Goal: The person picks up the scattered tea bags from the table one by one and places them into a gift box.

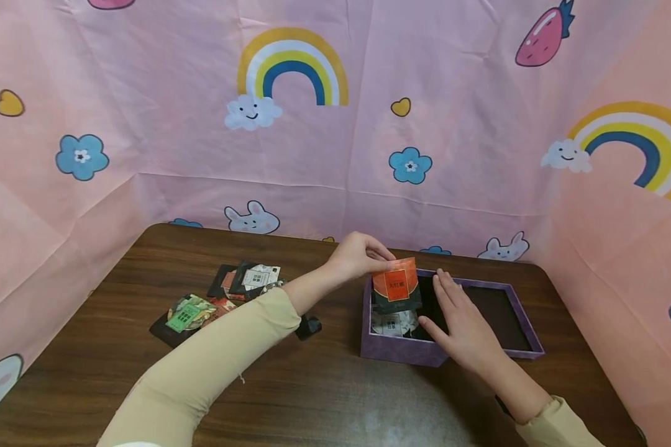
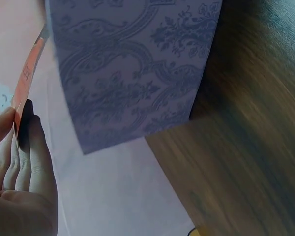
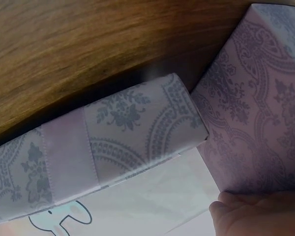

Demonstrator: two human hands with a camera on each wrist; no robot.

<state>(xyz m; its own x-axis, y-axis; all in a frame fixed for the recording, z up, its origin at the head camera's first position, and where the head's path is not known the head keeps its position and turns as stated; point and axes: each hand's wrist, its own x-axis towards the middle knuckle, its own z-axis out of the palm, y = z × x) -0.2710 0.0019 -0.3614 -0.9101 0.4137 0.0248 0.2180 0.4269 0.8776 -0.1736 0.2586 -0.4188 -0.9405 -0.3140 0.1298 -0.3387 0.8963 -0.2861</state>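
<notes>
My left hand [image 1: 358, 256] pinches the upper edge of an orange-and-black sachet [image 1: 397, 285] printed with characters. The sachet hangs upright over the left part of a purple patterned box [image 1: 402, 351]. Beneath it, a white-and-grey sachet [image 1: 394, 323] lies inside the box. From the side, the left wrist view shows the orange sachet [image 2: 27, 81] between thumb and fingers, beside the box wall [image 2: 132, 73]. My right hand [image 1: 464, 323] lies over the box's right side with fingers extended; in the right wrist view its fingertips [image 3: 226, 209] touch the patterned wall [image 3: 265, 103].
Right of the box lies its lid [image 1: 528, 329], dark inside with a purple rim. Several sachets lie on the wooden table [image 1: 313, 397] at left, among them a green one [image 1: 184, 315] and a black-and-white one [image 1: 255, 277]. A patterned pink cloth [image 1: 201, 155] hangs behind.
</notes>
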